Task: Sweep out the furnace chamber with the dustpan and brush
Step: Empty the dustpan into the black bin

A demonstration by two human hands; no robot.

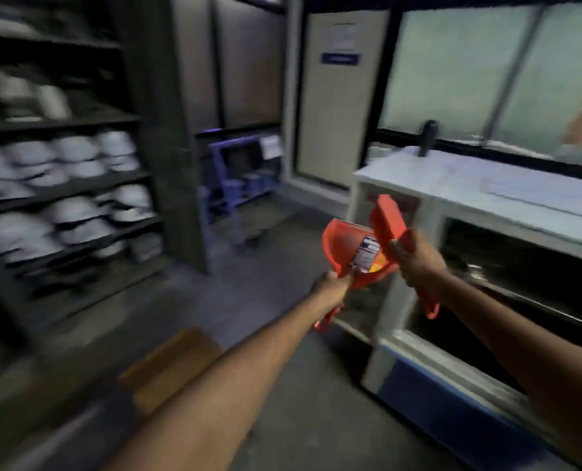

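My left hand (330,287) grips the handle of an orange dustpan (342,244), held up in front of me with a label sticker showing inside its scoop. Just to its right, my right hand (415,261) is closed around an orange brush (386,217), whose head points up and whose looped handle end hangs below my wrist. Both tools are in the air, close together, just left of a white furnace cabinet (470,188) with a dark chamber opening (521,263) on its front. The picture is blurred by motion.
Dark shelving (61,185) with stacked white bowls and moulds fills the left. A blue trolley (228,185) stands at the back by a tall grey column. Frosted windows (470,69) run above the furnace. A brown block (170,365) lies on the concrete floor near my left arm.
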